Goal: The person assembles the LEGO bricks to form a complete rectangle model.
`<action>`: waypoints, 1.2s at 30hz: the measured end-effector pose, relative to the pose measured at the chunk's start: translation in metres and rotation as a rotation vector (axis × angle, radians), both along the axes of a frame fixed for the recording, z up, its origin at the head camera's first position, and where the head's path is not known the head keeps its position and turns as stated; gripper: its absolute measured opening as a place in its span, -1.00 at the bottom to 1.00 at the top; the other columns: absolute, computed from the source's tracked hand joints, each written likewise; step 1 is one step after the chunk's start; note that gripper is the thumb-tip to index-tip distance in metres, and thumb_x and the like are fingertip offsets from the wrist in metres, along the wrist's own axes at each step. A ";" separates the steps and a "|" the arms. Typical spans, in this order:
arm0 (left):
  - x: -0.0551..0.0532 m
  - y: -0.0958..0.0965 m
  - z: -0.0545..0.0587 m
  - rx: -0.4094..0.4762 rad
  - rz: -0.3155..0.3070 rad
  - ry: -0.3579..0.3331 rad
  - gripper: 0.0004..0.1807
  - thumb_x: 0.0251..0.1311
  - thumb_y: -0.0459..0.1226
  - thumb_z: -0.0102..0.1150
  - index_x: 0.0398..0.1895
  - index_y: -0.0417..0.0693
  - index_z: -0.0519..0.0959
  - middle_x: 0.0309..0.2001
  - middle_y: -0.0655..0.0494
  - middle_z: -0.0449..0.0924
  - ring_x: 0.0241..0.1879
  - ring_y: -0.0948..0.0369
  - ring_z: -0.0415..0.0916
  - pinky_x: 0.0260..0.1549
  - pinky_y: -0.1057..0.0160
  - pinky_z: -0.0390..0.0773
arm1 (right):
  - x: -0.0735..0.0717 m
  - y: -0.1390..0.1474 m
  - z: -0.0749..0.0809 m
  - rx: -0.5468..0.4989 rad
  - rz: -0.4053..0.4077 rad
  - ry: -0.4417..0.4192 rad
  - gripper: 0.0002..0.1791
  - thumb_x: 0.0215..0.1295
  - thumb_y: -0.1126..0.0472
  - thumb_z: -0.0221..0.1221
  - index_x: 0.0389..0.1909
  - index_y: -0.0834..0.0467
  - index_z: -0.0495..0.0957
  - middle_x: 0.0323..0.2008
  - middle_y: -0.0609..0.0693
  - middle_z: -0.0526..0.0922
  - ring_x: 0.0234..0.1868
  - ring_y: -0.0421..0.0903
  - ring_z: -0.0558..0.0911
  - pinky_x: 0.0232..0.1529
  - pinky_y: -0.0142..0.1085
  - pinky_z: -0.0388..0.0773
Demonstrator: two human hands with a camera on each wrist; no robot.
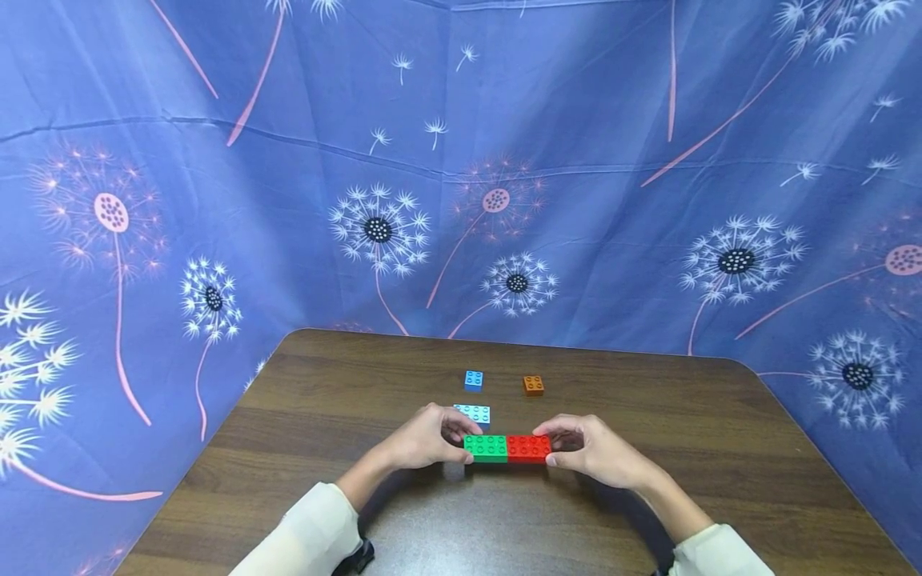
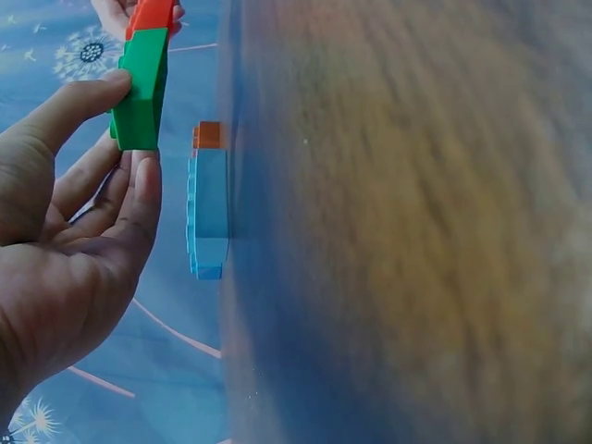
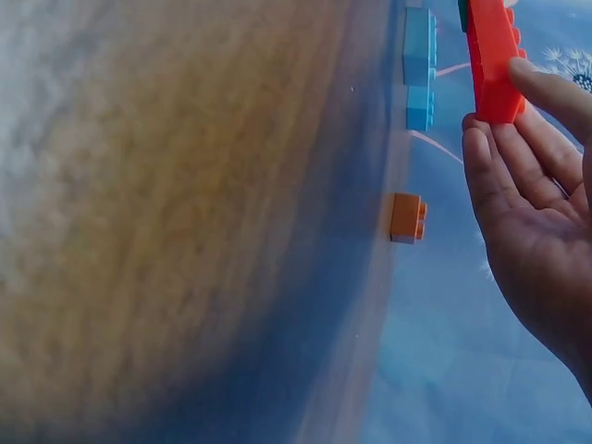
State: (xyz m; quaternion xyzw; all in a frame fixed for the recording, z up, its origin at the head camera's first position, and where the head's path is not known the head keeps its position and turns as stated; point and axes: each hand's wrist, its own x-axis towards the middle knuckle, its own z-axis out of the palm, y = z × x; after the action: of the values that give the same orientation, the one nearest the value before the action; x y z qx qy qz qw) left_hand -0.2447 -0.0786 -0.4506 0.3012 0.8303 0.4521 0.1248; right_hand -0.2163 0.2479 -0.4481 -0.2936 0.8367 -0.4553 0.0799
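In the head view a green toy brick (image 1: 486, 449) and a red toy brick (image 1: 529, 449) sit end to end in one row, studs up. My left hand (image 1: 426, 437) grips the green brick's outer end between thumb and fingers. The red brick's outer end is pinched by my right hand (image 1: 596, 450). Both wrist views show the green brick (image 2: 141, 92) and the red brick (image 3: 494, 60) raised off the tabletop. Just behind my left fingers lies a light blue brick (image 1: 473, 414), partly covered by them.
Farther back on the wooden table (image 1: 302, 448) stand a small blue brick (image 1: 473, 380) and a small orange brick (image 1: 533, 386). A blue dandelion-print cloth (image 1: 591, 200) hangs behind the table's far edge.
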 end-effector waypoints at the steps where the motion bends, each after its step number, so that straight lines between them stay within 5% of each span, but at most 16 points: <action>1: 0.000 0.000 0.000 -0.005 -0.002 -0.001 -0.65 0.03 -0.33 0.55 -0.06 0.00 0.76 -0.08 0.17 0.77 -0.18 0.36 0.62 -0.11 0.42 0.63 | 0.001 -0.001 0.000 0.002 0.002 -0.003 -0.61 0.24 0.31 0.39 0.10 0.18 0.65 -0.02 0.14 0.75 -0.11 -0.16 0.72 -0.08 -0.40 0.64; 11: 0.000 0.001 -0.008 -0.039 -0.016 -0.020 -0.66 -0.02 -0.36 0.57 -0.12 -0.02 0.76 -0.18 0.14 0.80 -0.22 0.34 0.63 -0.17 0.46 0.61 | 0.001 -0.006 -0.006 0.081 -0.006 -0.088 -0.65 0.21 0.23 0.44 0.02 0.11 0.68 -0.08 0.03 0.75 -0.13 -0.26 0.68 -0.13 -0.42 0.63; 36: 0.001 0.004 -0.021 -0.036 -0.010 -0.056 -0.65 -0.10 -0.43 0.58 -0.18 -0.09 0.75 -0.22 0.10 0.78 -0.22 0.28 0.64 -0.19 0.46 0.61 | -0.007 -0.019 -0.018 0.157 -0.027 -0.101 -0.65 0.12 0.23 0.50 -0.06 0.05 0.69 -0.20 -0.05 0.70 -0.19 -0.22 0.62 -0.15 -0.42 0.58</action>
State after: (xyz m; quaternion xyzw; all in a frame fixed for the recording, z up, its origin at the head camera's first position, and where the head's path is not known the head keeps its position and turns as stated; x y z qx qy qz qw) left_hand -0.2440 -0.0749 -0.4712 0.2901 0.8330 0.4446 0.1557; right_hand -0.2228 0.2288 -0.4658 -0.2518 0.8686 -0.4036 0.1383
